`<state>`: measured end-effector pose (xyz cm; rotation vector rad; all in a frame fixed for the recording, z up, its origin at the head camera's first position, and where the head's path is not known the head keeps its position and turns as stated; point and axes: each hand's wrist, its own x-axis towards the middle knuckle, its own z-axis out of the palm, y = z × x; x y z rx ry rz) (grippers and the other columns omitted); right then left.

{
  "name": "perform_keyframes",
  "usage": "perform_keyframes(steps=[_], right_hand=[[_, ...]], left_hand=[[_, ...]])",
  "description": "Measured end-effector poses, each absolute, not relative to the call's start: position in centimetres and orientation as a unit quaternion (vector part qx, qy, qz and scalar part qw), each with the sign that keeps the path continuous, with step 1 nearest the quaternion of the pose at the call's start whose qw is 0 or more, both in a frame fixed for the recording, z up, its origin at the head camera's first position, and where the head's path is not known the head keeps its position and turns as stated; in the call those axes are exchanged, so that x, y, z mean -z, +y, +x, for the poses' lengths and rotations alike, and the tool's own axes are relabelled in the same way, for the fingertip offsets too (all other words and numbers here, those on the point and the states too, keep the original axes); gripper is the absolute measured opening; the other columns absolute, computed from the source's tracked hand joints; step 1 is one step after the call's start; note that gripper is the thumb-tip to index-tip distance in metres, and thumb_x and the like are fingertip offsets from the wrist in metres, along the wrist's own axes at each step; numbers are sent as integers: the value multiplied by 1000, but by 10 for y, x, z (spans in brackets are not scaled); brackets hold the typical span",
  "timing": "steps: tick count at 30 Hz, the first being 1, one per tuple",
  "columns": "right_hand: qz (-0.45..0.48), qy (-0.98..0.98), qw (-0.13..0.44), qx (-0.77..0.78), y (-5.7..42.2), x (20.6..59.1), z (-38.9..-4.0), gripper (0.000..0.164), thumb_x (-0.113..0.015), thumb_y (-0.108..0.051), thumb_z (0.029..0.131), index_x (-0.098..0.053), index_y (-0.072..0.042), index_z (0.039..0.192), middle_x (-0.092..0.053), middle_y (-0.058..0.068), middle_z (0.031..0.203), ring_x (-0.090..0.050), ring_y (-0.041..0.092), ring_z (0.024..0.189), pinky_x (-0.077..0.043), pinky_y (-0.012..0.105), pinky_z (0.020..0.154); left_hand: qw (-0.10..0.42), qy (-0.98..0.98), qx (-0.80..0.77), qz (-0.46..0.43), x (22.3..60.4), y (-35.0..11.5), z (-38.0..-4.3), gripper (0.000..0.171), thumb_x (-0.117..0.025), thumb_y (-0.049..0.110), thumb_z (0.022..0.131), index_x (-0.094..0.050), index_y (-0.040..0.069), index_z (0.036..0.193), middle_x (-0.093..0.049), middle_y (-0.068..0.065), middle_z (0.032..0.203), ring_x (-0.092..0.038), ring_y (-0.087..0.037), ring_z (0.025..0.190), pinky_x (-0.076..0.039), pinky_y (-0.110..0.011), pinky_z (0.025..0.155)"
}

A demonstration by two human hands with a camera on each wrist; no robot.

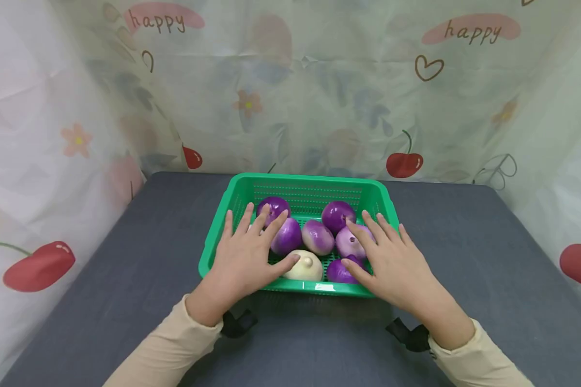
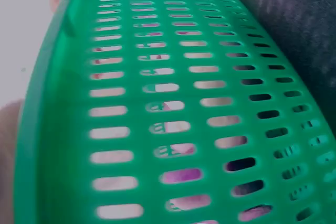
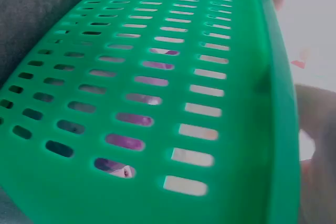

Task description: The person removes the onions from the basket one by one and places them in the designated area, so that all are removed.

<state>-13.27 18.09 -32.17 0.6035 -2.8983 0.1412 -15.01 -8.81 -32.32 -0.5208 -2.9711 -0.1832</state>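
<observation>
A green slotted plastic basket (image 1: 305, 179) holds several glossy purple onions (image 1: 318, 237) and a cream-white onion (image 1: 306, 267) at its front. Over the basket's left part my left hand (image 1: 249, 258) spreads its fingers, the thumb reaching across the edge of the cream-white onion. My right hand (image 1: 397, 266) is spread over the right part, its thumb in front of a dark purple onion (image 1: 340, 272). Whether either hand touches an onion or the rim, I cannot tell. Both wrist views look at the basket's slotted wall (image 2: 136, 98), with purple showing through its slots.
The basket stands on a dark grey table (image 1: 140, 301). A patterned curtain (image 1: 314, 107) hangs behind it and along both sides. A thin grey cord (image 1: 501, 166) lies against the curtain at the table's back right corner.
</observation>
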Motion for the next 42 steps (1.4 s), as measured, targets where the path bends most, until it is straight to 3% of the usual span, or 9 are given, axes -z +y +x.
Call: perform_keyframes(steps=[4,7,9,12,18,25,31,34,42], right_hand=[[226,-968,90,-60,181,319,-134,59,-62,-41,92,-49,-13,141,-47,18,145,-44,40,133,-37,59,105],[236,-965,85,-75,180,315,-134,53,-65,-35,90,-55,-12,136,-55,13,138,-53,34,125,-47,53,96],[233,-965,76,-92,180,312,-134,49,-65,-33,91,-56,-14,135,-58,9,135,-57,30,121,-52,50,89],[219,-966,57,-124,179,307,-133,44,-62,-34,94,-57,-18,134,-59,5,133,-58,27,121,-53,50,85],[193,-955,34,-223,184,296,-133,44,-56,-39,98,-53,-22,138,-57,1,137,-53,26,126,-48,53,93],[217,-908,57,-355,188,291,-135,46,-55,-28,100,-44,-25,144,-54,2,139,-55,27,124,-47,50,99],[240,-873,75,-418,190,298,-138,60,-55,-19,100,-27,-30,152,-48,4,144,-45,20,134,-38,43,107],[249,-857,62,-446,190,305,-140,64,-54,-15,100,-23,-34,153,-44,4,148,-39,16,138,-33,43,110],[278,-832,-10,-479,189,326,-150,61,-53,-13,100,-25,-26,153,-41,8,149,-35,28,140,-28,57,111]], left_hand=[[61,-975,84,-197,318,-91,-151,67,-54,57,92,-40,24,149,-51,-9,144,-40,-35,137,-20,-62,114],[60,-968,111,-218,313,-93,-152,58,-58,48,93,-49,19,143,-62,-7,130,-59,-30,117,-41,-54,103],[48,-965,133,-222,308,-96,-152,55,-59,45,93,-52,18,140,-66,-6,123,-64,-26,107,-50,-48,92],[23,-963,162,-213,297,-101,-154,53,-58,46,93,-54,20,139,-68,-3,117,-65,-21,101,-54,-42,79],[-30,-952,239,-190,274,-125,-162,51,-53,49,95,-50,26,141,-69,1,115,-64,-18,107,-52,-43,81],[-64,-913,359,-181,262,-165,-173,51,-50,46,99,-40,29,146,-56,-3,136,-53,-28,126,-44,-53,99],[-42,-869,462,-171,274,-193,-186,57,-53,33,100,-32,23,152,-38,-9,151,-42,-32,136,-37,-57,106],[-34,-856,490,-159,285,-203,-191,64,-58,28,98,-26,27,154,-27,-6,158,-31,-31,143,-32,-60,108],[-81,-830,538,-123,314,-219,-203,79,-65,27,94,-15,34,155,-13,-7,162,-19,-34,147,-21,-63,112]])
